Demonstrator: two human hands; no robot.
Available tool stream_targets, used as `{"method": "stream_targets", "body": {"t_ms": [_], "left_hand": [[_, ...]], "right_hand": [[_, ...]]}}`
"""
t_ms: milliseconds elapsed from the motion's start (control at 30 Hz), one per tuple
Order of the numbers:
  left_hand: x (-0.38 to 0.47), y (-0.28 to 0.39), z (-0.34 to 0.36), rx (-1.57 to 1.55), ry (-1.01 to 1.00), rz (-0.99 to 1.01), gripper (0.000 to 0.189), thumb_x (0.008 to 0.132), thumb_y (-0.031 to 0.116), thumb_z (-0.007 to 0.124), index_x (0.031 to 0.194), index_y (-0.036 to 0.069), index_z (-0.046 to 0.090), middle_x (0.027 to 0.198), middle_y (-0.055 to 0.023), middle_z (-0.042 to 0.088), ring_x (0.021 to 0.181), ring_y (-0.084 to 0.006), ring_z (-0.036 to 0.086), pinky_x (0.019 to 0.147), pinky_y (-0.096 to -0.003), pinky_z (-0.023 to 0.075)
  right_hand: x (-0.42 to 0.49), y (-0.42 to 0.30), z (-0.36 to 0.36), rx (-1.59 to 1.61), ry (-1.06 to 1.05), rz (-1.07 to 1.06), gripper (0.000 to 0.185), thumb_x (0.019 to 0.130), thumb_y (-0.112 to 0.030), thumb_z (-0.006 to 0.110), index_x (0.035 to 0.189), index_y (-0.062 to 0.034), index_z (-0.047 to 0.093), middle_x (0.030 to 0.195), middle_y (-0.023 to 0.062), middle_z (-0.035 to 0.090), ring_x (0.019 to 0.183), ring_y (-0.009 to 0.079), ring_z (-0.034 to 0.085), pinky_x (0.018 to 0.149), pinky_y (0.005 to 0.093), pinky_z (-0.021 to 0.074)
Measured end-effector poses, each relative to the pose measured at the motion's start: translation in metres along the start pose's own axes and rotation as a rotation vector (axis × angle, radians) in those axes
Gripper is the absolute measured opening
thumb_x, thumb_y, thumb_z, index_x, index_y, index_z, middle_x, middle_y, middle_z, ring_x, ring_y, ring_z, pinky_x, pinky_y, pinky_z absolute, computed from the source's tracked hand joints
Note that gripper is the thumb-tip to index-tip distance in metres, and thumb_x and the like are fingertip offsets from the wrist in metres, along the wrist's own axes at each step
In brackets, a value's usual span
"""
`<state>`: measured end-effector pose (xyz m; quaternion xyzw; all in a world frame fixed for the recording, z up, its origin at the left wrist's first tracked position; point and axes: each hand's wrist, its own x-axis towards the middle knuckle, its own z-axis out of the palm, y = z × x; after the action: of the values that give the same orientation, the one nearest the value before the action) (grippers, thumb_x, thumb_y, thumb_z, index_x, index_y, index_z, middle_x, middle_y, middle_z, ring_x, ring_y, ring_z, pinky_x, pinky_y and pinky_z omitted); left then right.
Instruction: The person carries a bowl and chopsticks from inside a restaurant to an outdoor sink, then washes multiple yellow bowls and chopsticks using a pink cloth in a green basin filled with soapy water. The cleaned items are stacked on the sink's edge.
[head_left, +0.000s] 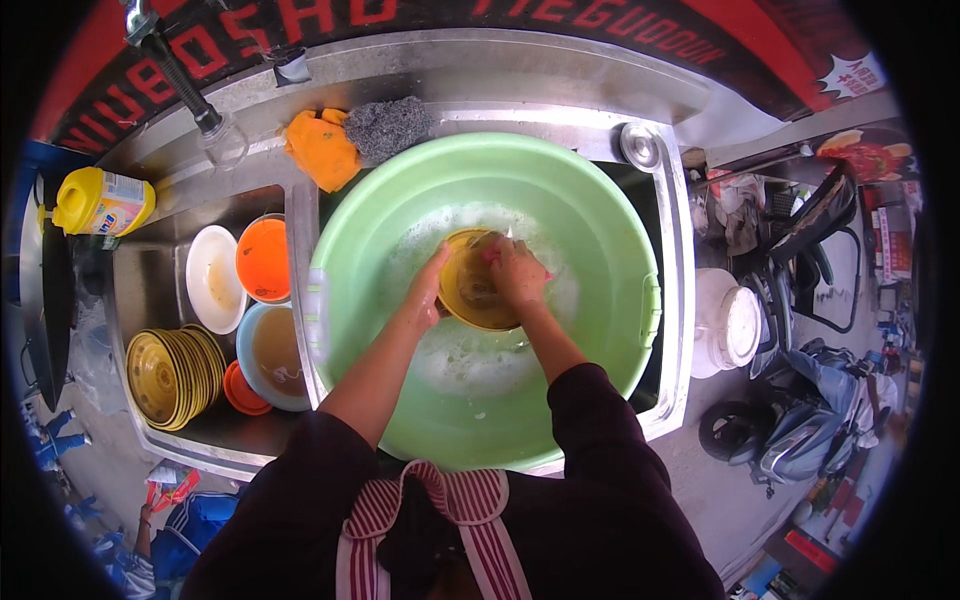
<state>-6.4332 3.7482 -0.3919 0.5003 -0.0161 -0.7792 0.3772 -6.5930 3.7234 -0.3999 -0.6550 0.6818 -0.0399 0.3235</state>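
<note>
A yellow bowl (474, 296) is held over soapy water (472, 367) in a large light-green plastic basin (592, 187). Gripping the bowl's left rim is my left hand (429, 289), its thumb along the edge and its fingers mostly hidden underneath. My right hand (520, 274) presses a pink cloth or sponge (491, 251) against the inside of the bowl. Only small bits of that pink piece show around my fingers. White suds float around the bowl.
The left sink compartment (161, 277) holds stacked yellow bowls (176, 375), a white bowl (216, 277), orange bowls (262, 259) and a blue basin (274, 356). An orange cloth (322, 150) and a grey scouring pad (388, 127) lie behind the basin. A yellow detergent jug (105, 201) stands left, a faucet (180, 82) above.
</note>
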Motion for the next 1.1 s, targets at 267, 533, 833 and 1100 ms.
{"method": "stream_targets", "body": {"t_ms": [267, 533, 833, 1100], "left_hand": [[-0.008, 0.038, -0.013, 0.082, 0.029, 0.23, 0.057, 0.096, 0.05, 0.058, 0.126, 0.001, 0.059, 0.119, -0.0127, 0.065, 0.105, -0.0202, 0.063, 0.088, -0.0372, 0.0519], [-0.039, 0.058, -0.002, 0.384, 0.228, 0.351, 0.06, 0.093, 0.046, 0.066, 0.129, -0.001, 0.059, 0.12, -0.0098, 0.064, 0.108, -0.0161, 0.059, 0.094, -0.0297, 0.0463], [-0.023, 0.03, -0.018, 0.264, 0.07, 0.218, 0.07, 0.095, 0.058, 0.055, 0.143, 0.007, 0.049, 0.136, -0.0097, 0.055, 0.124, -0.0205, 0.051, 0.106, -0.0379, 0.0387], [-0.012, 0.016, -0.012, 0.213, 0.125, 0.308, 0.048, 0.096, 0.041, 0.061, 0.126, 0.004, 0.061, 0.117, -0.0084, 0.064, 0.104, -0.0195, 0.062, 0.092, -0.0325, 0.0486]], "right_hand": [[-0.007, -0.014, -0.015, -0.164, -0.663, -0.107, 0.027, 0.087, -0.036, 0.065, 0.105, -0.0155, 0.068, 0.111, 0.0135, 0.069, 0.103, 0.0306, 0.065, 0.088, 0.0385, 0.0513], [-0.049, 0.089, -0.005, 0.245, 0.159, 0.138, 0.022, 0.088, -0.017, 0.063, 0.109, -0.0128, 0.063, 0.1, 0.0137, 0.065, 0.091, 0.0302, 0.065, 0.076, 0.0454, 0.0532], [-0.029, -0.077, -0.001, 0.589, 0.279, -0.27, 0.019, 0.089, -0.008, 0.062, 0.107, -0.0082, 0.063, 0.091, 0.0127, 0.066, 0.086, 0.0281, 0.065, 0.082, 0.0385, 0.0511], [-0.027, -0.016, 0.056, 0.402, -0.357, -0.129, 0.019, 0.091, -0.017, 0.062, 0.107, -0.0073, 0.065, 0.106, 0.0192, 0.069, 0.101, 0.0336, 0.065, 0.092, 0.038, 0.0489]]}}
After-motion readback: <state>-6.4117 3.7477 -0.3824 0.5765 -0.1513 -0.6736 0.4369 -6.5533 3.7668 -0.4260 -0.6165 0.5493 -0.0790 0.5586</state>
